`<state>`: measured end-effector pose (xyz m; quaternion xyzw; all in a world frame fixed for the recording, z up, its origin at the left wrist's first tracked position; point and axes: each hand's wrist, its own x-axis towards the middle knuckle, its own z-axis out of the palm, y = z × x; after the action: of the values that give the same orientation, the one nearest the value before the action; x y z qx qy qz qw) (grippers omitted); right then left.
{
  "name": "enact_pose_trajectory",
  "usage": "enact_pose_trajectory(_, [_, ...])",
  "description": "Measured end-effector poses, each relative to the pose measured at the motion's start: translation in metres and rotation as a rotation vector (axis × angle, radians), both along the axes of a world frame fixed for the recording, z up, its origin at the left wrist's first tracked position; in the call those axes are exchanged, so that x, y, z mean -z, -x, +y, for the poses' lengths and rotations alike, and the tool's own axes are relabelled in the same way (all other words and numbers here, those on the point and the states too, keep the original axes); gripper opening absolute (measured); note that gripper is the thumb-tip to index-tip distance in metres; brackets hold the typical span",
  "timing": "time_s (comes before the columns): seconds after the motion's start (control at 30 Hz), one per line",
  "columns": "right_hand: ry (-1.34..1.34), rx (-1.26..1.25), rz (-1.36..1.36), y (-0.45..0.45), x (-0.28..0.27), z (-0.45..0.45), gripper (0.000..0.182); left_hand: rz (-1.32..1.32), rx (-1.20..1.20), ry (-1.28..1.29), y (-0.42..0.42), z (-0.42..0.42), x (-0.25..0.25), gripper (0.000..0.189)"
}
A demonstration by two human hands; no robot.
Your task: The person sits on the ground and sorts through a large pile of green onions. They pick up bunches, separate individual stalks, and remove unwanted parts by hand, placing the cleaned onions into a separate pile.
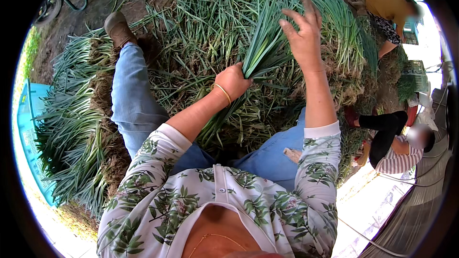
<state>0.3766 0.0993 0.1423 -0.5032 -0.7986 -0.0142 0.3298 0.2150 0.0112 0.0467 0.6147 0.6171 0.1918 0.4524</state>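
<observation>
My left hand (pixel 233 80), with a gold-coloured bangle at its wrist, is closed around a bunch of long green leafy stalks (pixel 263 48), which look like leeks or green onions. The leaves fan out up and to the right, and some hang below the fist. To the right of the bunch my right hand (pixel 304 28) is raised, fingers spread, holding nothing. Beneath both hands lies a wide heap of the same plants (pixel 215 25), with pale stems, roots and yellowed leaves among them.
Rows of rooted plants (pixel 79 114) lie left of my leg, beside a turquoise plastic crate (pixel 34 139). My boot (pixel 120 28) rests at the heap's edge. Two people sit at the right, one in a yellow top (pixel 383 3), one in a striped top (pixel 400 157). A wheel (pixel 50 9) stands upper left.
</observation>
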Motion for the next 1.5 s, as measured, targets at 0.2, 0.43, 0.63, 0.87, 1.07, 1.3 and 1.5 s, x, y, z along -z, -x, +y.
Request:
enact_pose_trajectory(0.2, [0.015,0.097,-0.291,-0.003,0.018,0.003,0.016,0.024,0.024,-0.024,-0.003,-0.004,0.000,0.033])
enact_pose_trajectory(0.43, [0.013,0.070,0.060,-0.006,-0.005,-0.006,0.012,0.031,0.017,-0.036,-0.003,-0.005,0.008,0.032])
enact_pose_trajectory(0.63, [0.270,0.013,-0.192,0.012,0.023,-0.037,0.025,0.041,0.013,-0.019,-0.001,-0.003,0.004,0.040])
enact_pose_trajectory(0.87, [0.016,0.126,-0.339,0.006,0.035,-0.029,0.023,0.020,0.013,-0.040,-0.002,-0.001,0.002,0.042])
enact_pose_trajectory(1.07, [0.399,0.508,0.411,-0.073,-0.030,0.018,0.052,0.066,0.081,-0.045,-0.005,-0.007,0.003,0.040])
enact_pose_trajectory(1.3, [0.590,0.019,0.381,-0.023,0.011,0.027,0.033,0.106,0.126,-0.087,-0.015,-0.012,-0.002,0.039])
enact_pose_trajectory(1.5, [0.175,0.521,0.778,-0.046,0.003,0.028,0.017,-0.620,0.113,0.187,0.011,0.002,0.017,0.025])
